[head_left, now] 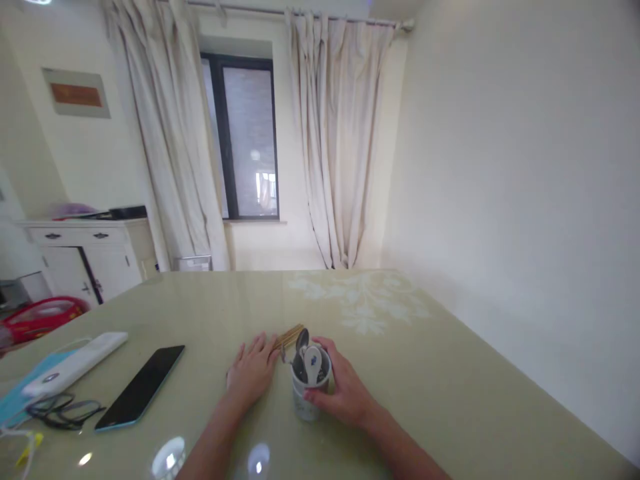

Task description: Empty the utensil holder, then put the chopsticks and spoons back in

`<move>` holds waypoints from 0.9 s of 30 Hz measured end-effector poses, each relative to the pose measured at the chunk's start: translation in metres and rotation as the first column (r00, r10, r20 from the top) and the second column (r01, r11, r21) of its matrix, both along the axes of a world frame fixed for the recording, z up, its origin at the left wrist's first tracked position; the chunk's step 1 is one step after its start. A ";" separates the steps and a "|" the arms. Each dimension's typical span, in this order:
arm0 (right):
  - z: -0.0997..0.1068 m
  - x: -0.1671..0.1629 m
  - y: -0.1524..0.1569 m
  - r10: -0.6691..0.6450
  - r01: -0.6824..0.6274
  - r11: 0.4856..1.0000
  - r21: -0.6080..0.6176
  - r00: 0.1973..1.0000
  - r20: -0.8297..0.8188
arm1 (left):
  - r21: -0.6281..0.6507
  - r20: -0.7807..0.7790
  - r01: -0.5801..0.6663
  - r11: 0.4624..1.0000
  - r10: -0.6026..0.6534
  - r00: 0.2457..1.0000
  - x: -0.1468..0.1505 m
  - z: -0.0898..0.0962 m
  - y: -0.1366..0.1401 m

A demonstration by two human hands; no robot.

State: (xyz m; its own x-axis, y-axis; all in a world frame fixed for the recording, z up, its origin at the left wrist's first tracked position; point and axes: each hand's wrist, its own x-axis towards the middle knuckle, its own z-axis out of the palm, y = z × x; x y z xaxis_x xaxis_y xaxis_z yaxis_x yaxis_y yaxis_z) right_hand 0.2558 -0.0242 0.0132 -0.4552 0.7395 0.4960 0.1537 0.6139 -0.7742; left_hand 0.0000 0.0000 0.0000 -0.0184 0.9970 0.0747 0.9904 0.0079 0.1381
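Right hand (pixel 345 393) fingers wrap cup (pixel 309 393); left hand (pixel 253 373) flat on chopsticks (pixel 290 335).

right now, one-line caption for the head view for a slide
Right hand grips a white cup of spoons; left hand rests flat on the table by chopsticks.
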 end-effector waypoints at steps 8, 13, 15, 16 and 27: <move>0.007 0.003 0.000 0.002 -0.003 1.000 0.025 0.998 0.058 | -0.090 -0.009 -0.012 0.996 0.011 1.000 -0.001 0.003 0.001; 0.010 0.003 -0.001 0.007 -0.008 1.000 0.025 0.999 0.051 | -0.055 -0.020 0.004 0.998 -0.005 1.000 -0.003 -0.001 0.003; 0.010 0.004 0.000 0.003 -0.004 1.000 0.022 0.999 0.052 | -0.045 -0.010 0.017 0.999 -0.018 1.000 -0.002 -0.001 0.002; 0.009 0.004 0.000 -0.002 0.001 1.000 0.022 0.999 0.054 | -0.037 -0.002 0.017 0.999 -0.017 1.000 -0.001 0.000 0.001; 0.008 0.005 0.001 -0.024 0.019 0.999 0.049 0.995 0.099 | 0.003 -0.029 0.049 0.999 -0.048 0.998 0.003 -0.001 0.004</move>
